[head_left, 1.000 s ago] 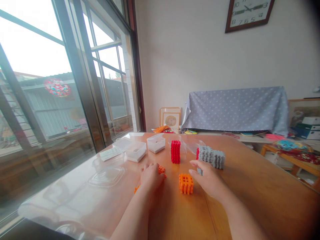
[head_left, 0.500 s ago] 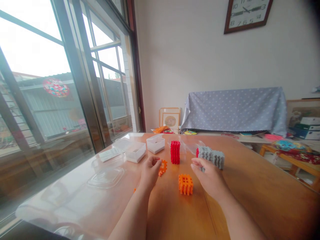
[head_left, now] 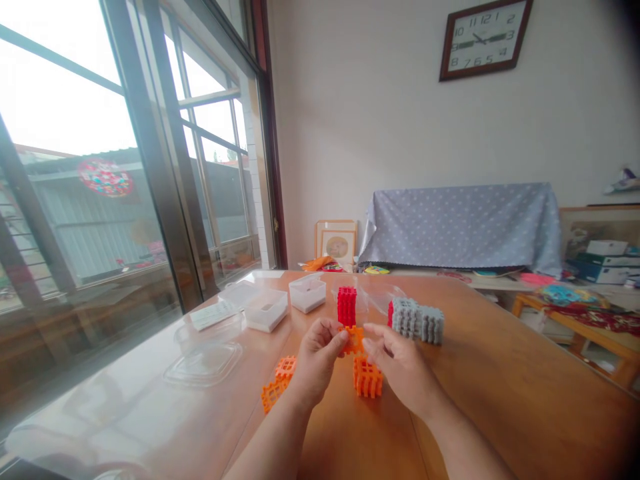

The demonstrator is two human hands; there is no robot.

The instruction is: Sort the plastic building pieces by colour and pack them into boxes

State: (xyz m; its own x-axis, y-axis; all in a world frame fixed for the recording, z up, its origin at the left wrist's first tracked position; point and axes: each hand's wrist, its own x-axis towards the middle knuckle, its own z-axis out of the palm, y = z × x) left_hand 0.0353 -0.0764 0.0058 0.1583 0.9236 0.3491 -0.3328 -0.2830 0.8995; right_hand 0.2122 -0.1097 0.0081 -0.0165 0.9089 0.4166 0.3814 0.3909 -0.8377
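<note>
My left hand [head_left: 320, 360] pinches an orange interlocking tile [head_left: 355, 341] with square holes between thumb and fingers. My right hand [head_left: 397, 357] is at the tile's right edge, thumb and forefinger apart; whether they touch it I cannot tell. Below the held tile, an orange stack of tiles [head_left: 368, 378] stands on the table. More loose orange tiles [head_left: 275, 396] lie to the left of my left wrist, partly hidden by it. Behind my hands stands a red stack of tiles [head_left: 347, 305]. Grey stacked tiles [head_left: 413, 320] lie beyond my right hand, with a red piece at their left end.
On the wooden table [head_left: 500, 380], white boxes [head_left: 267, 310] stand at the back left, near a paper sheet [head_left: 215, 315]. A clear plastic lid [head_left: 203, 365] lies at the left. Clear plastic bags [head_left: 383, 293] rest behind the stacks. Windows border the left side.
My left hand has moved right with the orange tile, over the orange stack. My right hand has come left towards it. Loose orange tiles at the left now show more.
</note>
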